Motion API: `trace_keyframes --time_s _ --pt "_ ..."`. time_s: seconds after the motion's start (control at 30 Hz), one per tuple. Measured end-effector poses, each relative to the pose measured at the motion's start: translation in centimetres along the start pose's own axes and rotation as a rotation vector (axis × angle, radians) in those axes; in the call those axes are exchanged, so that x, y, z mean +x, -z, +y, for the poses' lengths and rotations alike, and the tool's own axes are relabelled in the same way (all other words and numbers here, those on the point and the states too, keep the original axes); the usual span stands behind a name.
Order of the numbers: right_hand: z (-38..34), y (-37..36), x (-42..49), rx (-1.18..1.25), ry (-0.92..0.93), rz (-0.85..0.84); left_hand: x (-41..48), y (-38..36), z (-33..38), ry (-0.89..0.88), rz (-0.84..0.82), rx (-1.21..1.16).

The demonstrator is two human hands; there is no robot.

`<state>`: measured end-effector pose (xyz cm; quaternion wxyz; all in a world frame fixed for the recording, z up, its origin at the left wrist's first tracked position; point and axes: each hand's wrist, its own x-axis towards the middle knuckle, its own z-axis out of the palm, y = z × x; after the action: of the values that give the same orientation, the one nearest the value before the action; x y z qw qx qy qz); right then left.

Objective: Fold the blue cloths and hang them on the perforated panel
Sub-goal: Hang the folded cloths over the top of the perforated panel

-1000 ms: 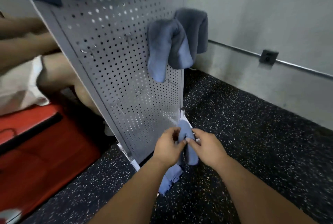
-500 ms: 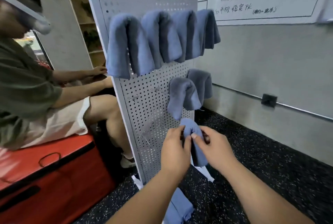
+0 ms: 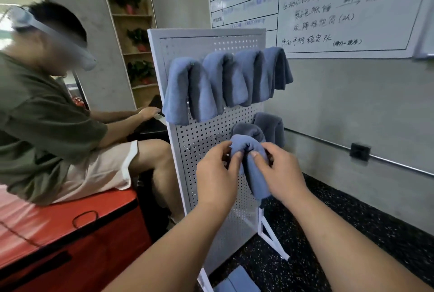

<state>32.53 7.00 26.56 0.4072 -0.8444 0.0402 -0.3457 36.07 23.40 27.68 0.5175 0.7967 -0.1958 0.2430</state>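
Both hands are pinching one folded cloth (image 3: 256, 180) by its rounded top, right in front of the panel (image 3: 199, 141). The left hand (image 3: 216, 174) is gripping the fold's left side, thumb in front and fingers curled behind. The right hand (image 3: 281, 174) is gripping the right side the same way, and the two thumbs are nearly meeting. The cloth is drooping toward 6 o'clock between the wrists. Just above it, at 12 o'clock, two hung cloths (image 3: 270, 127) are draping off the panel, with a row of four (image 3: 187, 89) hanging higher up. More cloths (image 3: 237, 280) are lying on the floor at 6 o'clock. At 9 o'clock a person (image 3: 47, 115) is sitting on a red box (image 3: 70, 233).
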Motion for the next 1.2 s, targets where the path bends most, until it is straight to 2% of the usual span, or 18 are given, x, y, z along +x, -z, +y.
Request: trace_keyframes --time_s 0.3,0.63,0.77,0.9,1.03,1.13,1.2 --pt "-1.6 0.1 4.8 -0.137 0.016 -0.028 4.2 2.0 0.8 -0.037 0.067 0.084" --pt "-1.4 -3.2 7.2 -0.246 -0.049 -0.066 6.5 0.9 -0.3 -0.004 0.096 0.208" --pt "-0.6 -4.4 7.2 -0.293 -0.085 -0.07 7.2 0.1 -1.5 0.013 0.064 0.291" --pt "0.3 -5.3 6.5 -0.475 -0.111 -0.153 6.9 -0.9 -2.7 0.015 0.009 0.35" --pt "1.1 -5.7 6.2 -0.385 -0.106 -0.124 6.7 -1.3 -3.5 -0.014 0.011 0.341" --pt "1.2 -6.0 6.5 -0.254 -0.103 -0.026 6.8 -1.4 -3.6 -0.039 0.046 0.311" --pt "1.4 -6.3 6.6 -0.279 -0.1 -0.011 6.9 -1.5 -3.8 -0.038 0.029 0.328"
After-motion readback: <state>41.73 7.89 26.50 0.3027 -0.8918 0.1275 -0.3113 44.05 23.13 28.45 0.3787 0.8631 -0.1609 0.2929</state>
